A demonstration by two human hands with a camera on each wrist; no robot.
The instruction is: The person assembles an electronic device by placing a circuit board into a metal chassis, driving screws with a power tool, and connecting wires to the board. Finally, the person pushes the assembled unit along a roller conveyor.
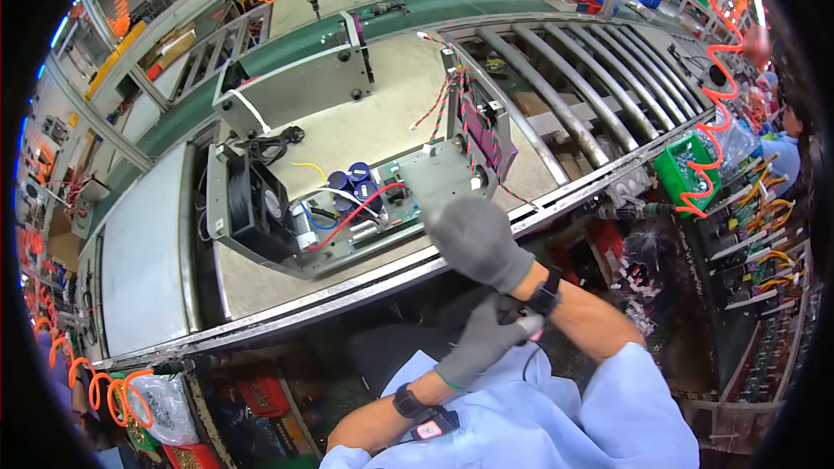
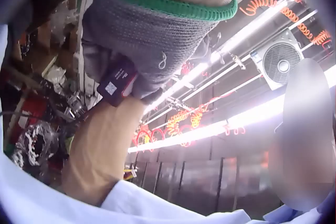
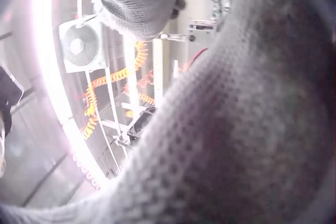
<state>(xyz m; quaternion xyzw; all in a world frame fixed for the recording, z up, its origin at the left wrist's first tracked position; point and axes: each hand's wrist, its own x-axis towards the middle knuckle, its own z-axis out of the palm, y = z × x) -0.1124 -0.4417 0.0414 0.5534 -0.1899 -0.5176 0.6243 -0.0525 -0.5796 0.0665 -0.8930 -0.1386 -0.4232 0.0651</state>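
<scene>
Blue shirt cloth [image 1: 521, 424] is seen nearest the head camera, with two grey-gloved hands held above it. By the left hand [image 1: 485, 346], the black box [image 2: 114, 88] at the underside of the right wrist appears to be gripped. Whether the right hand [image 1: 478, 245] is closed cannot be told: it is blurred and its fingers are hidden. It is held over the bench's near edge [image 1: 365, 291], beside the open chassis [image 1: 445, 172].

The step in hand is judged to be a fitting of the box. It should be held square while the strap [image 1: 546, 292] is seated snugly, and the lens should be kept free of knit, since the right-wrist view is largely filled by glove. The right arm is best kept still, well clear of the wires [image 1: 469, 122].

On the box, a QR code [image 2: 111, 88] is shown beside print too small to be read. Marks on the pink-edged label [image 1: 428, 429] at the left wrist cannot be made out; no brand can be read.
</scene>
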